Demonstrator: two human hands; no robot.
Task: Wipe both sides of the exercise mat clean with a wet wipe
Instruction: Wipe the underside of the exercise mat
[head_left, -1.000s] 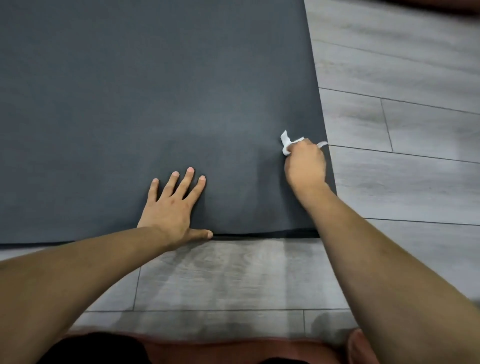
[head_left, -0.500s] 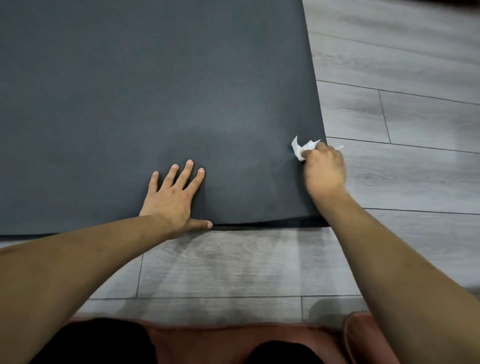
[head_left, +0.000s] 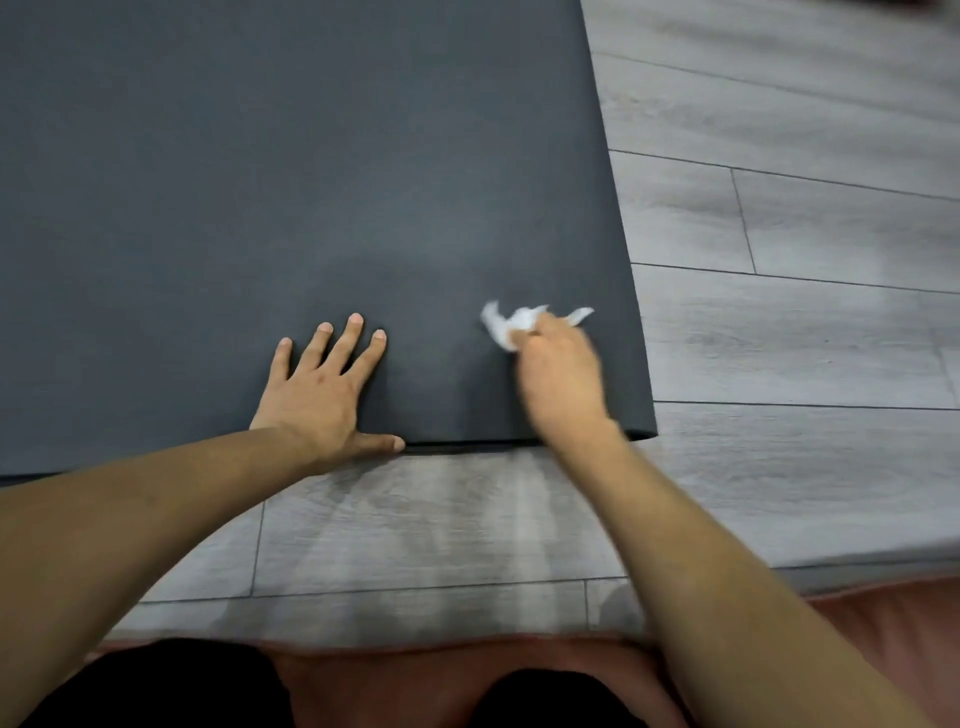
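A dark grey exercise mat (head_left: 260, 182) lies flat on the floor and fills the upper left of the head view. My left hand (head_left: 324, 389) rests flat on the mat near its front edge, fingers spread, thumb along the edge. My right hand (head_left: 561, 379) grips a crumpled white wet wipe (head_left: 511, 322) and holds it against the mat close to the front right corner. The hand is blurred by motion. Part of the wipe is hidden under my fingers.
Grey wood-look floor planks (head_left: 779, 322) run to the right of the mat and in front of it. A reddish-brown cushion (head_left: 883, 623) and my dark-clothed knees (head_left: 171, 686) fill the bottom edge.
My right hand has slid the wipe leftward from the mat's right edge towards my left hand. My left hand stays pressed in the same spot.
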